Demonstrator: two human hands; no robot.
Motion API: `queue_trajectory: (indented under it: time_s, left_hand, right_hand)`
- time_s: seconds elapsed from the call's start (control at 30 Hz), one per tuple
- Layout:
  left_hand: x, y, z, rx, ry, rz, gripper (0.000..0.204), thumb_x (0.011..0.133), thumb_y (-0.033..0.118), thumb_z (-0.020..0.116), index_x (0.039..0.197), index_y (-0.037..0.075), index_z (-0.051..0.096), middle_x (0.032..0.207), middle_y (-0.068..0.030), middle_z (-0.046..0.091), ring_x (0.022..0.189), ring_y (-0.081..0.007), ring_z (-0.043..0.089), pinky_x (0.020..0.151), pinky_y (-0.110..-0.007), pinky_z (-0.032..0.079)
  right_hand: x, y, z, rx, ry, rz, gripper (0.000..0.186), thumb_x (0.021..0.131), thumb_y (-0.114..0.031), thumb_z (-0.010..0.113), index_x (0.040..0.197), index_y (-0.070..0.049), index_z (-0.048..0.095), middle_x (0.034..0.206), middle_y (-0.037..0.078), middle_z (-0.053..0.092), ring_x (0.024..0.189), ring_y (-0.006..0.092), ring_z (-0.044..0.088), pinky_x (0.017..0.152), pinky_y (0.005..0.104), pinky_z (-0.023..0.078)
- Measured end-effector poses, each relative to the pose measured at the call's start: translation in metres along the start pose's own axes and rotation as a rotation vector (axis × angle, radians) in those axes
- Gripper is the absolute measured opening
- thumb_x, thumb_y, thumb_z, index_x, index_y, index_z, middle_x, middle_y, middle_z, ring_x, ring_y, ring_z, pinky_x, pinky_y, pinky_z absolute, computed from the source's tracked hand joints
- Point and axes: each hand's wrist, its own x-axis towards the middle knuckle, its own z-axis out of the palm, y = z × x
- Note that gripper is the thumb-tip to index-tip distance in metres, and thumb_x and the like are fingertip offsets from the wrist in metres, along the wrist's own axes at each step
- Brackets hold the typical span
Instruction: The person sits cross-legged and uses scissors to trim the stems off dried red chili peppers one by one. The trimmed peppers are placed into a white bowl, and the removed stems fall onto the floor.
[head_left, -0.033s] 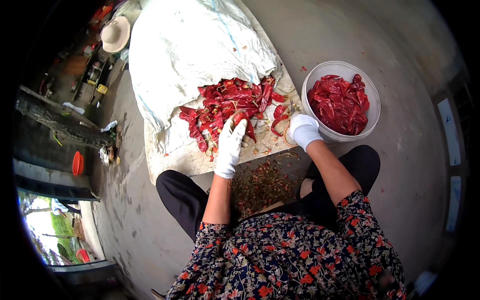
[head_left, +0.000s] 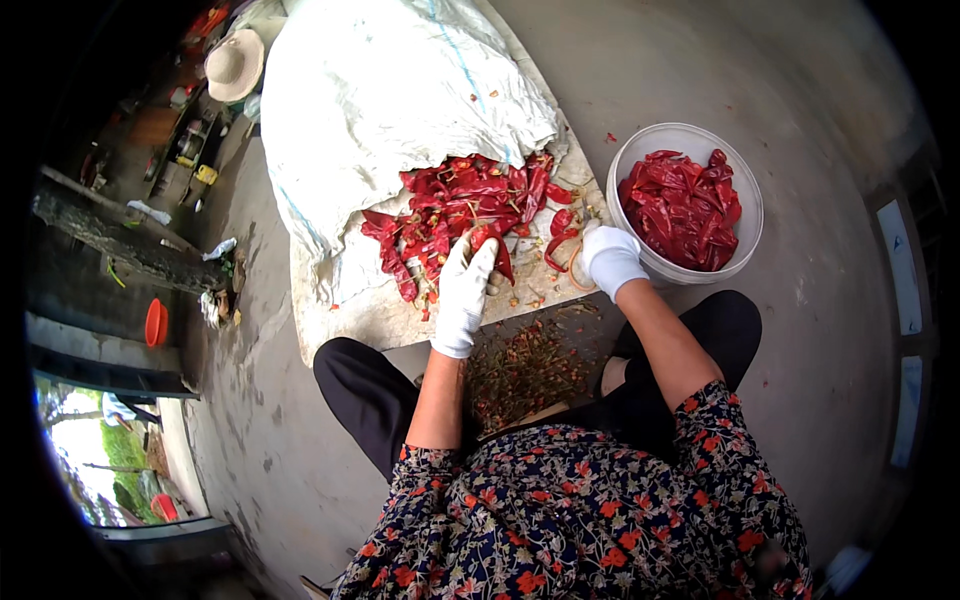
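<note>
My left hand (head_left: 466, 285), in a white glove, is closed round a dried red chili pepper (head_left: 504, 262) at the near edge of a pile of dried red chili peppers (head_left: 465, 205). The pile spills from the mouth of a large white woven sack (head_left: 390, 90). To its right, my gloved right hand (head_left: 612, 262) is closed on scissors whose tan handle loop (head_left: 574, 268) shows beside the fingers; the blades are hard to make out. Just beyond that hand, a white bucket (head_left: 752, 225) holds more red peppers (head_left: 680, 210).
Sack and pile rest on a pale board (head_left: 325, 335). Cut stems and scraps (head_left: 525, 375) cover the floor between my legs. At the left lie a log (head_left: 120, 240), a red basin (head_left: 156, 324) and a straw hat (head_left: 234, 65). Grey concrete floor (head_left: 820, 330) surrounds the bucket.
The view has shifted very slightly. Both hands keep their holds, the left on the pepper and the right on the scissors.
</note>
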Motion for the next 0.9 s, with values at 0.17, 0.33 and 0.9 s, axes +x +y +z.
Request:
queue_trajectory:
  time_s: [0.17,0.33,0.9]
  left_hand:
    - [-0.014,-0.009,-0.014,0.101,0.051,0.079,0.031,0.102,0.016,0.074,0.127,0.0,0.068,0.101,0.0026,0.068,0.086,-0.0051,0.058,0.076,-0.023,0.049]
    - [-0.015,-0.021,-0.003,0.084,-0.254,0.086,0.03,0.105,0.008,0.062,0.134,0.001,0.058,0.093,0.0012,0.065,0.072,-0.0058,0.057,0.064,-0.022,0.048]
    - [-0.032,-0.003,0.006,-0.072,0.0,0.051,0.018,0.104,0.017,0.069,0.114,0.002,0.07,0.087,0.0008,0.067,0.069,-0.0071,0.056,0.063,-0.023,0.047]
  right_hand:
    - [-0.048,-0.029,-0.072,0.397,0.017,-0.464,0.049,0.105,-0.031,0.056,0.142,0.001,0.056,0.125,0.02,0.072,0.111,0.0305,0.073,0.093,0.0429,0.058]
    - [-0.074,-0.056,-0.045,1.124,-0.156,-0.641,0.047,0.1,-0.032,0.071,0.138,-0.004,0.065,0.126,0.018,0.07,0.114,0.0242,0.069,0.1,0.0371,0.053]
    - [-0.068,-0.045,-0.044,0.209,0.637,-0.947,0.006,0.086,-0.02,0.065,0.088,-0.014,0.067,0.083,0.005,0.068,0.079,0.0266,0.069,0.072,0.0416,0.055]
